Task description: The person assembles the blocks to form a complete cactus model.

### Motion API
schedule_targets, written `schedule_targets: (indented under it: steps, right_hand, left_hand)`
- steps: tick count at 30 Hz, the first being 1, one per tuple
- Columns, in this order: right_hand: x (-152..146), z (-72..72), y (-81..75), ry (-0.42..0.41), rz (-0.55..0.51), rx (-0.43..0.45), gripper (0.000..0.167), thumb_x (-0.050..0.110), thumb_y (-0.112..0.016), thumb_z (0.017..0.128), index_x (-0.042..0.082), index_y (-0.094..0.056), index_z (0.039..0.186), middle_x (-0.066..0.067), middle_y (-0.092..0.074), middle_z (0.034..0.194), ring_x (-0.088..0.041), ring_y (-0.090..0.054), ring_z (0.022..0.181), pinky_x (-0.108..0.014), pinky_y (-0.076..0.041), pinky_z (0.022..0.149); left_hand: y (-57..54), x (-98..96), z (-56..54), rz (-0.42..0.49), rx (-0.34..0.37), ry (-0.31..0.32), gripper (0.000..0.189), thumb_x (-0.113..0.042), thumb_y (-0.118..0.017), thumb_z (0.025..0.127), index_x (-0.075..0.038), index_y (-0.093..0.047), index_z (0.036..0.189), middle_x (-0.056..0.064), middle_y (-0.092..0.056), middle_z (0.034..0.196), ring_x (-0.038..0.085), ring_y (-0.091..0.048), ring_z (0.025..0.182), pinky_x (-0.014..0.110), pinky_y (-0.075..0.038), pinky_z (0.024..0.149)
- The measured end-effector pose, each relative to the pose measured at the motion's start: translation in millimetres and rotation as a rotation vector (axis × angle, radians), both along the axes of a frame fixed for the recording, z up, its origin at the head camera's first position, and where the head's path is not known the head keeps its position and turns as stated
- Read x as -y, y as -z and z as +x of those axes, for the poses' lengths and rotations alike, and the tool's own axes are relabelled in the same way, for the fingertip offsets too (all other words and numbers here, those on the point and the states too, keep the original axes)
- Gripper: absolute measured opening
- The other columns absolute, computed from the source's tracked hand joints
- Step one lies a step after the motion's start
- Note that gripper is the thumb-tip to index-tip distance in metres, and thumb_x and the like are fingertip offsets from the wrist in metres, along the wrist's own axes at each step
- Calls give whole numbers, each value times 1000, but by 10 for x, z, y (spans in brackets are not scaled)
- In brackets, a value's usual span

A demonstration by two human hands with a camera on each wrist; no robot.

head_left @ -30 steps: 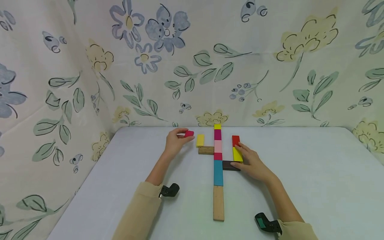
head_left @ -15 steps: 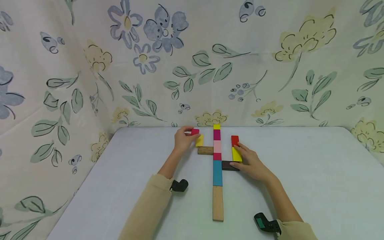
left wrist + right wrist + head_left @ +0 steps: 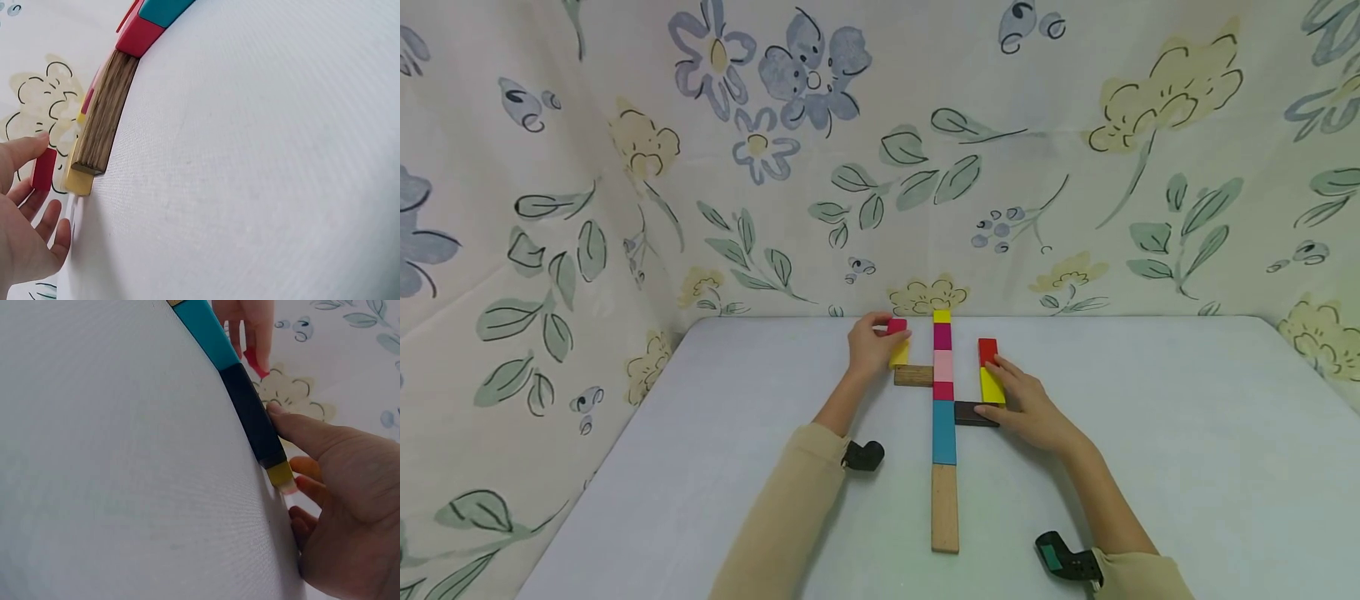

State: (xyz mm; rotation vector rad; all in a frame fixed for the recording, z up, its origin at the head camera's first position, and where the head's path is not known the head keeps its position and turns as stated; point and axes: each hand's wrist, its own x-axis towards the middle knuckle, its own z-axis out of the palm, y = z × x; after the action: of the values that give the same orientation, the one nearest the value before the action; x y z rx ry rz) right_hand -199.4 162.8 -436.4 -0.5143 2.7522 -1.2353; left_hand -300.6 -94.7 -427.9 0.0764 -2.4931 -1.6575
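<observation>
My left hand pinches a small pinkish-red block between thumb and fingers. The block is at the far end of a yellow block; whether they touch is unclear. That yellow block stands at a brown wood-grain block, left of a long column of blocks. On the column's right, my right hand rests its thumb on a dark block. Its other fingers lie along a yellow block and a red block. In the right wrist view, the dark block runs beside the thumb.
The column runs from a plain wooden block through a blue block, a red, a pale pink block and a magenta one to a yellow block. White cloth covers the table. A floral curtain hangs behind.
My left hand has moved right with the pinkish-red block, from left of the yellow block to its far end. The right hand stays on the dark and yellow blocks.
</observation>
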Motion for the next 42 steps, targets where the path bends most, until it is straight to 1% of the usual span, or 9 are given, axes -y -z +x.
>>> schedule_targets:
  steps: [7,10,16,21,25,31,37,42]
  right_hand:
    - [2,-5,-3,1,4,4,76,28,-72,99,-8,-39,158,-30,-23,170,-57,-21,152,-78,-24,118]
    - [2,-3,-6,3,3,8,76,29,-72,99,-7,-39,158,-29,-23,170,-57,-21,153,-78,-24,118]
    - [3,-1,-8,2,2,7,76,28,-72,99,-7,-39,158,-29,-24,170,-57,-21,153,-78,-25,118]
    - [4,-4,-3,4,4,7,76,29,-72,99,-7,-39,158,-29,-24,170,-56,-21,153,-77,-27,117]
    - [2,-8,-2,6,5,4,77,29,-72,99,-7,-39,158,-29,-24,170,-56,-21,153,-77,-26,117]
    - [-2,-11,0,5,8,5,77,29,-72,99,-6,-39,158,-29,-24,170,-56,-21,153,-77,-26,117]
    - [-5,-7,3,6,7,22,78,31,-71,100,-6,-38,159,-28,-23,171,-56,-19,153,-79,-24,117]
    - [-4,-5,3,8,8,26,77,32,-71,99,-5,-38,159,-27,-23,171,-56,-19,153,-80,-24,117]
  left_hand:
    - [41,-33,-98,34,-9,-19,44,-14,-80,95,2,-65,133,18,-66,130,31,-63,112,37,-62,95]
    - [39,-53,-130,47,-5,-25,45,-13,-81,94,2,-65,133,19,-66,129,32,-63,111,38,-62,95]
    - [65,-91,-176,45,-3,-42,45,-12,-81,94,2,-65,133,19,-66,130,32,-63,111,37,-60,97]
    - [75,-117,-178,32,16,-54,45,-12,-80,94,1,-64,134,18,-65,133,33,-60,116,40,-58,100]
    - [79,-131,-169,27,27,-71,44,-12,-81,93,2,-65,132,19,-65,133,34,-59,119,41,-56,103]
    - [86,-148,-159,11,69,-89,44,-13,-79,95,1,-64,133,19,-63,136,33,-56,126,40,-55,108]
    - [66,-164,-157,2,89,-97,44,-14,-79,95,1,-65,133,19,-62,137,33,-56,127,41,-53,110]
    - [55,-160,-143,-6,99,-89,45,-15,-79,95,0,-65,135,18,-62,139,33,-55,129,41,-53,110]
